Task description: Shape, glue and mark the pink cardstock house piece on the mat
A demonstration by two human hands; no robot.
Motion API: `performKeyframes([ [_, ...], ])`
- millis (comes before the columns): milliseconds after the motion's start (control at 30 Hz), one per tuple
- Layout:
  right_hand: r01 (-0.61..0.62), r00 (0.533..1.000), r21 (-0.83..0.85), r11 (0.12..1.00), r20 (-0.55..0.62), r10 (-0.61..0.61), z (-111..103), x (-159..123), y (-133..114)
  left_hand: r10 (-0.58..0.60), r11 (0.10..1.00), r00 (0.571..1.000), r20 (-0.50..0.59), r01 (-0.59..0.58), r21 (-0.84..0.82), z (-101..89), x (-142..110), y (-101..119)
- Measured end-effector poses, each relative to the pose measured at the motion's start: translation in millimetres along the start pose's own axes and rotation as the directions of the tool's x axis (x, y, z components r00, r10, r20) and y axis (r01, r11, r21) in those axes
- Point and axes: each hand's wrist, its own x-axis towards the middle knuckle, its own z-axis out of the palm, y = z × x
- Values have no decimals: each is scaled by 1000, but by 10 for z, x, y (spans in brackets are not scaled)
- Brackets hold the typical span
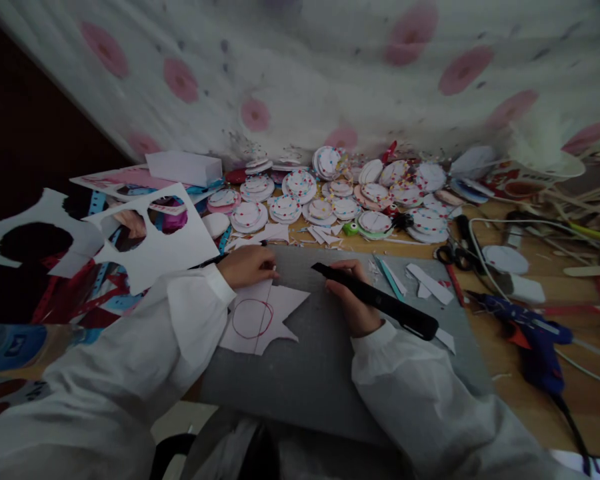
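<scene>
A black utility knife [387,303] is gripped in my right hand [357,300], its blade end pointing left above the grey cutting mat [325,387]. On that mat lies a white paper piece [253,320] with jagged points, a straight pencil line and a red hand-drawn circle. My left hand [247,267] is at the paper's upper edge, fingers curled together. A tiny white bit shows at its fingertips, too small to name. The blade and the paper are apart.
Stacks of white paper discs with coloured dots [285,209] line the back. Cut-out white card [175,250] leans at left. Right are a light-blue tool [390,277], paper strips [430,283], scissors [454,255], a blue glue gun [535,340] with its cable, and wooden sticks [587,193].
</scene>
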Motion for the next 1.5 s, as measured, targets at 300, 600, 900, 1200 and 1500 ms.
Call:
performKeyframes([
  [300, -30, 979, 218, 975, -191, 73, -78, 104, -24, 90, 996, 991, 97, -92, 19, -821, -115, 13],
  [600, 51, 966, 325, 944, -258, 36, -182, 216, -179, -321, 647, 929, 185, 358, -673, -659, -326, 67],
  [900, 38, 991, 170, 985, -130, -16, -51, 78, -164, -169, 384, 962, 215, 265, -885, 339, -210, -107],
  [1200, -21, 995, -106, 994, 92, 31, 136, -42, -37, -19, 372, 955, 297, 282, -884, 476, -96, -125],
  [1500, 50, 991, -188, 981, 135, -25, 131, -143, -166, -18, 582, 978, 208, 180, -793, 516, -196, -46],
])
